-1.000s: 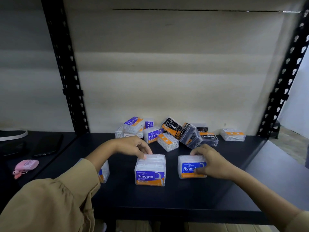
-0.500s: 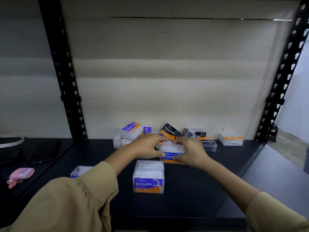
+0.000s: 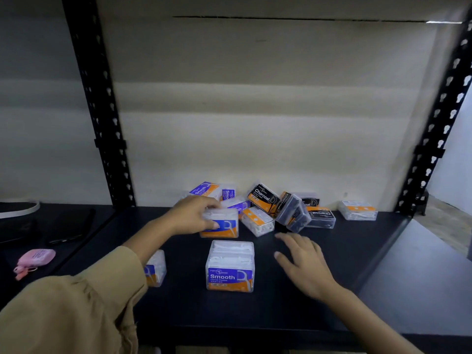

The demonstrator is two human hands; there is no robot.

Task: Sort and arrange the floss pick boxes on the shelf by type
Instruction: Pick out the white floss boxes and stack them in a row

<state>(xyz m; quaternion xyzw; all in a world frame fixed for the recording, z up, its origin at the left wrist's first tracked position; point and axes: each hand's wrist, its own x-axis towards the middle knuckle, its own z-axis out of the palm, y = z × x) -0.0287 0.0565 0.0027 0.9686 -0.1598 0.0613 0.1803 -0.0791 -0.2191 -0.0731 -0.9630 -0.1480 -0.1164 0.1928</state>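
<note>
A clear "Smooth" floss pick box stands upright near the front of the dark shelf. Behind it my left hand grips a blue-and-orange box from the top and side; my fingers hide its label. My right hand hovers to the right with fingers spread and holds nothing. At the back lies a jumbled pile: blue "Smooth" boxes, black "Charcoal" boxes and a white box with an orange label. Another blue box sits partly behind my left sleeve.
A lone clear box rests at the back right. Black perforated uprights frame the bay on both sides. On the neighbouring surface to the left lie a pink case and a dark phone.
My right hand let go of the blue-and-orange box and drew back to the right. My left hand now holds that box alone, a little further left behind the "Smooth" box.
</note>
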